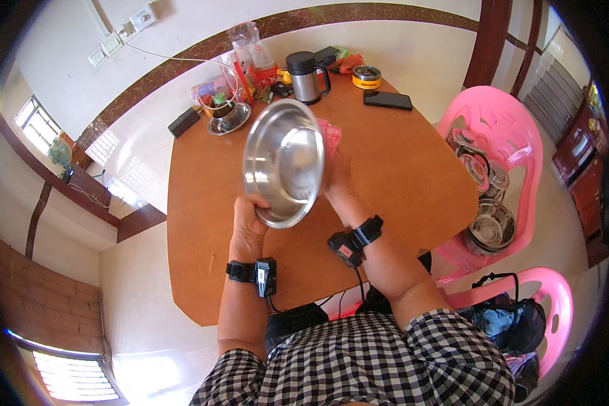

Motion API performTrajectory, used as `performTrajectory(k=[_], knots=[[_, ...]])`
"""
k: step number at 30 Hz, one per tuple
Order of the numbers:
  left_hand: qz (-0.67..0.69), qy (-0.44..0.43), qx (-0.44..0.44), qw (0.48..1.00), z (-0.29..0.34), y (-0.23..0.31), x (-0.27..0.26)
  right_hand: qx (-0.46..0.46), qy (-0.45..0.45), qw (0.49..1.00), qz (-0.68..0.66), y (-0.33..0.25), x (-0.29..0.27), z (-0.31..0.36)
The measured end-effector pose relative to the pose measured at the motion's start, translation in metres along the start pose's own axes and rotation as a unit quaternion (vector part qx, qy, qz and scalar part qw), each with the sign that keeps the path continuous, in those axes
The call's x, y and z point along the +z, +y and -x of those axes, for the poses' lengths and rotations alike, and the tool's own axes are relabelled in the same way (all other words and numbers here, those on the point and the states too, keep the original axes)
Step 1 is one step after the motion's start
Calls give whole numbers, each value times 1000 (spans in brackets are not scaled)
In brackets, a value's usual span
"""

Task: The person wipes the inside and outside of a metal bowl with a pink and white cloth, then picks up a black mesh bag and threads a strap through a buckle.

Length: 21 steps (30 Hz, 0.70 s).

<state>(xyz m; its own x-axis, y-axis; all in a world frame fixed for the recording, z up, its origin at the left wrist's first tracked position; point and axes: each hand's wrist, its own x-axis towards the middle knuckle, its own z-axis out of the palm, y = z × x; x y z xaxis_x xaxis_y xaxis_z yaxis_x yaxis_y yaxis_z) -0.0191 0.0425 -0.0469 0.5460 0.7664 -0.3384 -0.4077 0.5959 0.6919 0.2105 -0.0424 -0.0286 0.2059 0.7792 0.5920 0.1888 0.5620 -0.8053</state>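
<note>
Left hand [250, 222] on shiny metal bowl [285, 162]

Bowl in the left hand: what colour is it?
The bowl is shiny silver, seen in the head view, the only one.

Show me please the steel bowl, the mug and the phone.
Steel bowl [282, 164], head view: on its shiny inside.
Lidded mug [307, 85], head view: on its silver body.
Black phone [388, 100], head view: on its upper face.

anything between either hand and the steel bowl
Nothing visible at the left hand, which grips the steel bowl directly. By the right hand, a pink cloth shows at the bowl's outer side; contact there is hidden.
</note>
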Motion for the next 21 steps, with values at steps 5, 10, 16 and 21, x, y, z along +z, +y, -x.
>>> performTrajectory(k=[5, 10, 16, 21], knots=[[-30, -65, -32, 997, 5, -9, 15, -40, 207, 977, -30, 10, 35, 0], [3, 23, 32, 999, 26, 3, 45, 126, 247, 953, 119, 45, 29, -12], [123, 25, 91, 988, 4, 1, 15, 242, 193, 945, 104, 28, 28, -15], [180, 18, 100, 978, 18, 6, 29, 181, 316, 931, 28, 31, 30, -16]])
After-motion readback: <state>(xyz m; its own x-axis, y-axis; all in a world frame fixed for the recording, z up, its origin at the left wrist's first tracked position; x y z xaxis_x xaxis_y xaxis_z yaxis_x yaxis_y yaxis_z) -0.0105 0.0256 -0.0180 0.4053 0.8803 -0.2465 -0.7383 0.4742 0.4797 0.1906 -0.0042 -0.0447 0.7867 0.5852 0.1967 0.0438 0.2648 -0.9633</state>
